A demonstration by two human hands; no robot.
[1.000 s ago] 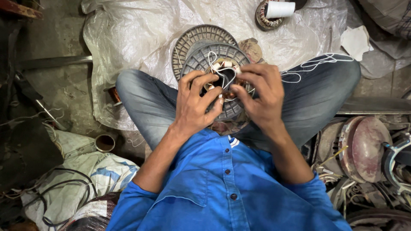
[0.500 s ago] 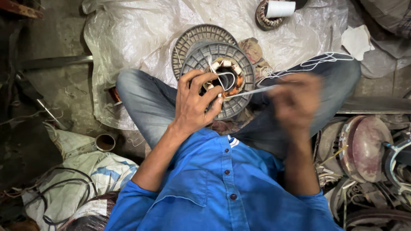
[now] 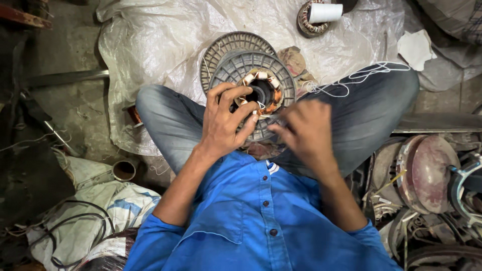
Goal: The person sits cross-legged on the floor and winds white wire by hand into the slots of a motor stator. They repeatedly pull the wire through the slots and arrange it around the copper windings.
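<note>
Right hand (image 3: 307,131) swings back in, blurred, grip unreadable, toward the round grey ribbed motor housing with copper windings (image 3: 261,90), while left hand (image 3: 226,123) stays clamped on its rim.

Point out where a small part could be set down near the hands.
Free: the plastic sheet left of the round housings, and the stretch between them and the thread spool. Crowded: the lap, where the left hand grips the motor winding and the right hand hovers; also the scrap parts at right.

motor stator (image 3: 261,90) | grey ribbed disc, copper windings | on lap
</note>
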